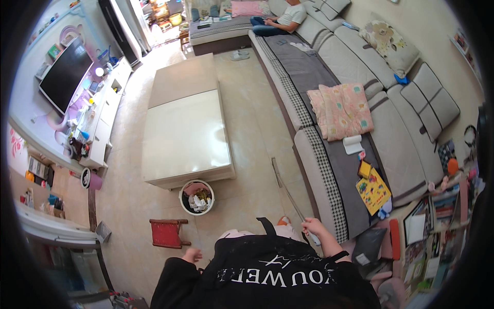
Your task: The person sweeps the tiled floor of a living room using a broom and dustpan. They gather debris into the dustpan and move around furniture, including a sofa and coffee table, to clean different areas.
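My right hand [314, 226] grips the pale lower end of a long thin-handled tool [290, 197]. Its shaft slants forward over the tiled floor to a narrow bar-like head [276, 172], beside the sofa's front; its exact kind cannot be told. Low on the left, my left hand [192, 255] hangs with nothing visible in it, fingers loosely bent. Nearest to it is a small red stool [166, 234] with a wooden frame. Beyond that stands a white-rimmed waste bin [211, 201], holding crumpled paper and other rubbish, close to the end of the low table.
A long low table [185, 135] stands mid-room. The grey sofa [332, 170] runs along the right, bearing a folded pink quilt [341, 112] and a yellow sheet [373, 192]. At its far end sits a person [289, 19]. A TV cabinet [102, 123] and pink bin [95, 180] stand left.
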Demonstrator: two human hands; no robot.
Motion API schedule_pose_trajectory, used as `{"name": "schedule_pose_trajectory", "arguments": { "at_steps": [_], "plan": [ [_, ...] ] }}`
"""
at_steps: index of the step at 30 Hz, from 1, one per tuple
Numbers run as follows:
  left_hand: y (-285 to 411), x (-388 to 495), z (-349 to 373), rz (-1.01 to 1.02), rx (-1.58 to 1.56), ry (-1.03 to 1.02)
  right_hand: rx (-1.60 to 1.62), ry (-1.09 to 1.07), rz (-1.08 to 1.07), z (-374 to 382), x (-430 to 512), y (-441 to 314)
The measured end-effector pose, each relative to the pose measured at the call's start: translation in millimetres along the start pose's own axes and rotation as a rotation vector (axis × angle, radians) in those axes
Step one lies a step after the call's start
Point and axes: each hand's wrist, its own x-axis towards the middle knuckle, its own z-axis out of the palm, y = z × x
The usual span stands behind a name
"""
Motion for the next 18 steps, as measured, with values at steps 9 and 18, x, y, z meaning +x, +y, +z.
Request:
{"name": "schedule_pose_trajectory", "arguments": {
  "at_steps": [9,18],
  "plan": [
    [23.6,-79.6,167.7,0.651,0.312,0.01,-0.131,-0.202,0.092,-71.2,64.8,-43.2],
    [-43.6,-88.6,158.6,0.085,-0.301,-0.019,-0.368,-0.267,0.067,-49.4,78.8,-76.0]
  ]
}}
